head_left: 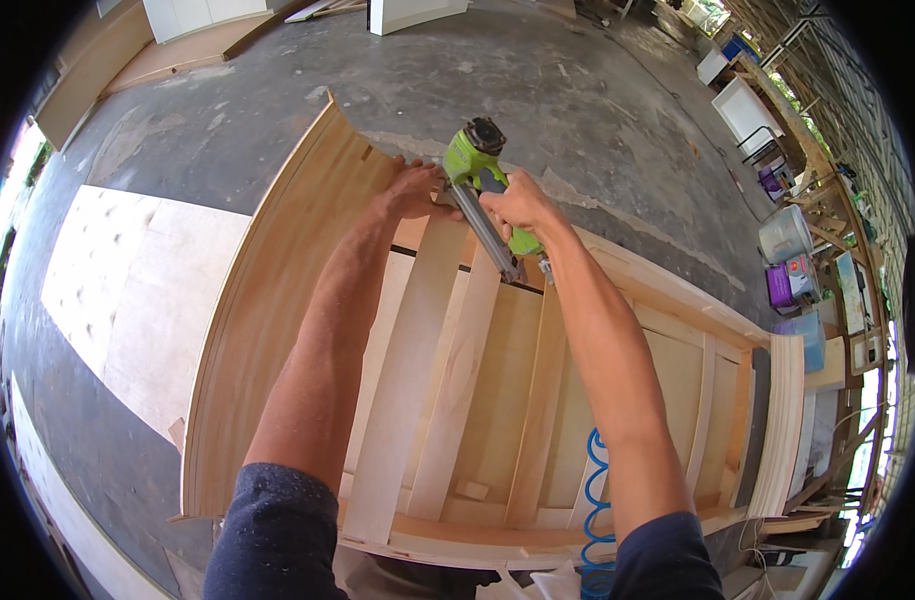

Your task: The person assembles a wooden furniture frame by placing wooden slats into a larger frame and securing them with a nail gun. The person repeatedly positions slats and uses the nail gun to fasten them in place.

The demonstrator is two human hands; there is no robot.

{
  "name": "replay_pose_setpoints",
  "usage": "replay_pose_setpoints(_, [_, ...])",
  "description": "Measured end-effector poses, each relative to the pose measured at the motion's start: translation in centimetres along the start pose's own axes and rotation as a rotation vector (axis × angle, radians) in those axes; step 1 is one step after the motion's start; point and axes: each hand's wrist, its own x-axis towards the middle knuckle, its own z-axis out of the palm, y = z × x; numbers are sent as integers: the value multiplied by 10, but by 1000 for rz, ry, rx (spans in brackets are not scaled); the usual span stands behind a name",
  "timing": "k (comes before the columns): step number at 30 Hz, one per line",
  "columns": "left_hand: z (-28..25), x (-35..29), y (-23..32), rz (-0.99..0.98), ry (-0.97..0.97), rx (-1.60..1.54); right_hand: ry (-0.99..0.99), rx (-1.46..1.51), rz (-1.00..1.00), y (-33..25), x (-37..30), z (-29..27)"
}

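Right hand (522, 205) is wrapped tight around the green nail gun (482, 185), nose down on the wooden frame (457, 400) at its far rail, while the left hand (412, 190) presses flat beside it (steadying the slat, I'd guess), blue coiled hose (595, 500) trailing near the frame's close edge.

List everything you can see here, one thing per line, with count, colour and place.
wooden frame: one, pale wood with slats, centre, on the floor
nail gun: one, lime green with grey magazine, at the frame's far rail
air hose: one, blue, coiled, lower centre
plywood sheet: one, pale, on the floor at left
buckets: several, grey and purple, at right
concrete floor: grey, stained
left hand: one, pressed on the frame's far rail
right hand: one, gripping the nail gun
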Motion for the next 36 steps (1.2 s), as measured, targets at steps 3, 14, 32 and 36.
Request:
replay_pose_setpoints(3, [-5, 1, 5, -37, -38, 5, 10, 57, 5, 7, -3, -3])
replay_pose_setpoints(14, [-8, -2, 4, -49, -58, -20, 12, -34, 30, 5, 3, -4])
replay_pose_setpoints(32, [-11, -3, 6, -54, -79, -48, 17, 25, 31, 17, -7, -13])
replay_pose_setpoints(36, [-10, 0, 7, -46, -76, -46, 24, 116, 53, 15, -21, -15])
